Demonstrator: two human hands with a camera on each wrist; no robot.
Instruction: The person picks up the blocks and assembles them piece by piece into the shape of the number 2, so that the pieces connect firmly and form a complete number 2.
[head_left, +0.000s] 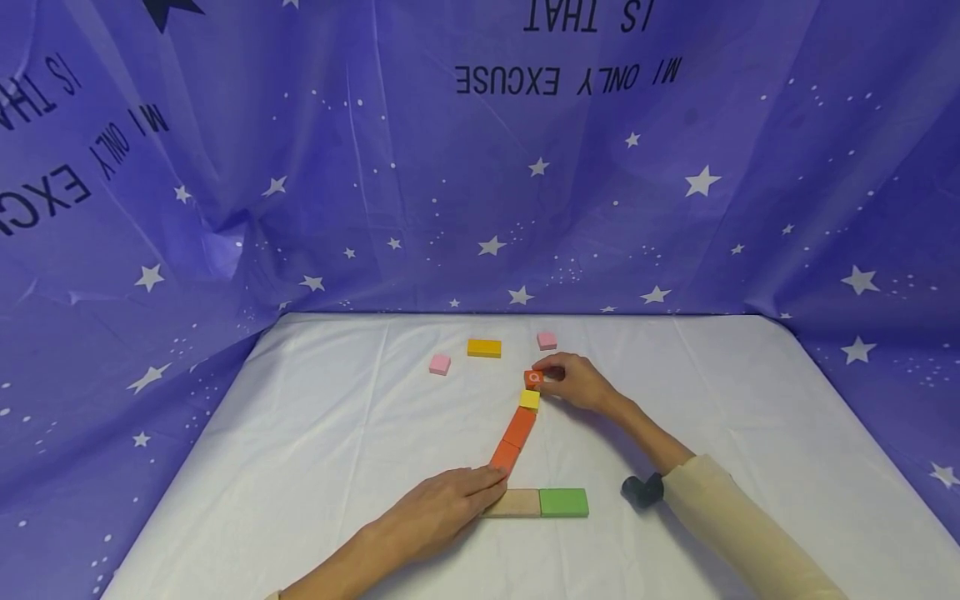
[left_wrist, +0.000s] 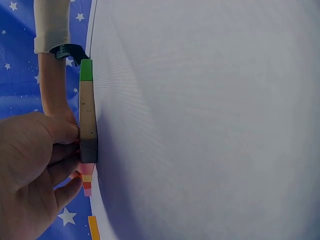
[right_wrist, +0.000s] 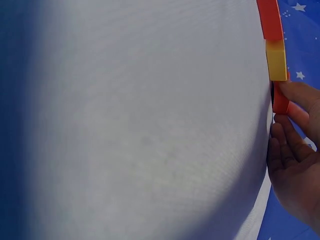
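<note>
- Here's the right hand [head_left: 576, 382], thumb and finger pinching a red-orange lettered block [head_left: 531, 380] (a white Q, by the look of it) at the far end of the slanting row.
- Just nearer the person sits a yellow block [head_left: 529, 401], right beside the pinched one, and then two orange blocks [head_left: 520, 427] carry the line down, end to end.
- Over to the left hand [head_left: 450, 508]: fingers stretched out, not curled, touching the near end of that orange line and the wooden block [head_left: 519, 503].
- The wooden block lies crosswise, butted against a green block [head_left: 564, 502] on its right; the left wrist view adds a dark block [left_wrist: 89, 151] at its other end.
- Farther back on the white cloth [head_left: 247, 483], a yellow-orange oblong [head_left: 484, 348] lies between two pink blocks [head_left: 439, 365], all well apart.
- Behind everything hangs a purple curtain [head_left: 420, 150], stars and upside-down lettering all over it.
</note>
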